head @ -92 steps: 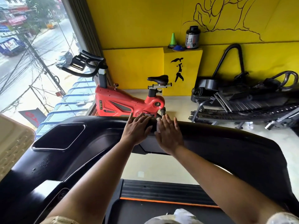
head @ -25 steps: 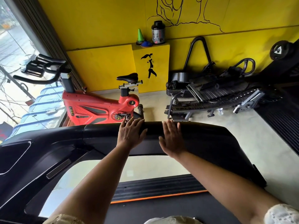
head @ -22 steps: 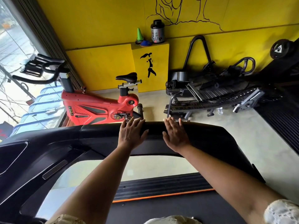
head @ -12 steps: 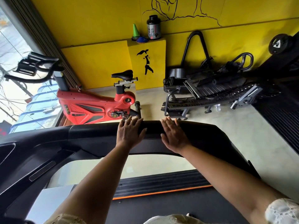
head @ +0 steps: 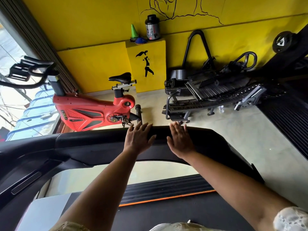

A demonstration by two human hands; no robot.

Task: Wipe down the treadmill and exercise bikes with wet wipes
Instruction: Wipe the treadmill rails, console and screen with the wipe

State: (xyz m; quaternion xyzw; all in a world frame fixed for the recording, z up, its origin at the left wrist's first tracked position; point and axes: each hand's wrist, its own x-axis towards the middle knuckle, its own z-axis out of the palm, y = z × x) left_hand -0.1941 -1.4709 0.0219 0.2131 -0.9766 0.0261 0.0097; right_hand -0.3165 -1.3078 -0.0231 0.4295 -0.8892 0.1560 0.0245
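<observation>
1. My view is from the head camera. The treadmill [head: 93, 142] fills the lower frame, and its black crossbar [head: 210, 139] runs left to right in front of me.
2. The left hand [head: 139, 138] lies palm down on the crossbar, fingers straight and a little spread, with the fingertips at its far edge.
3. The right hand [head: 180, 140] lies flat just beside it, fingers straight and together. The hands are near each other but apart, with bare black bar between the thumbs.
4. Neither hand grips anything. I cannot tell whether a wipe lies under either palm.
5. The red exercise bike [head: 86, 112] stands on the floor beyond the crossbar, to the left of the left hand and well apart from both hands.
6. The treadmill deck below my arms carries an orange stripe [head: 166, 198].
7. Writing: a dark tub [head: 152, 27] on the yellow ledge has a label that seems to read "GIANT LEAP", though the smaller print is illegible. The round emblem [head: 126, 103] on the bike is too small to read.
8. A black running-figure silhouette [head: 146, 64] is painted below the tub. The weight plate [head: 281, 41] at upper right bears a triangular mark.
</observation>
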